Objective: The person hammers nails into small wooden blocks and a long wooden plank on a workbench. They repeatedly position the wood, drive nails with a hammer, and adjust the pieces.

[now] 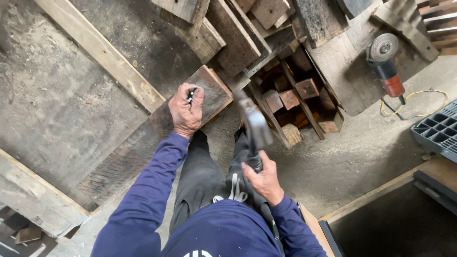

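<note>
My left hand (186,110) is closed around several dark nails (191,95), held just above a long weathered plank (157,135) that runs diagonally across the floor. My right hand (264,180) grips the handle of a hammer (253,124), whose blurred metal head is raised in front of me, to the right of the plank's end. Both arms wear dark blue sleeves. My dark trousers and feet show below, between the two hands.
A pale timber beam (102,52) lies beyond the plank. Stacked pallets and wood blocks (293,93) fill the top middle. An angle grinder (386,64) with a yellow cord rests on a board at right. A dark plastic crate (440,131) sits at the right edge.
</note>
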